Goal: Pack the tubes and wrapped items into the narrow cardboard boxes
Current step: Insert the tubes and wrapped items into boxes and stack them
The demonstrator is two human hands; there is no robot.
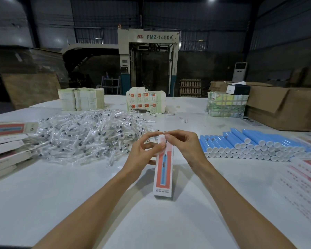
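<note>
While the left hand (pixel 145 150) grips the narrow box (pixel 163 177) and the right hand (pixel 185 142) pinches the flap (pixel 161 136) at the box's top (closing step, I judge), the flap needs tucking in squarely.

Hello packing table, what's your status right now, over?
Left hand grips narrow box. Right hand pinches its top end. Wrapped items heaped left, blue tubes stacked right; nothing in the way.

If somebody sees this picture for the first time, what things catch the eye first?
In the centre, the left hand grips a narrow red-and-white box while the right hand pinches its top end. A big heap of clear-wrapped items lies to their left, and stacked blue tubes lie to their right.
</note>
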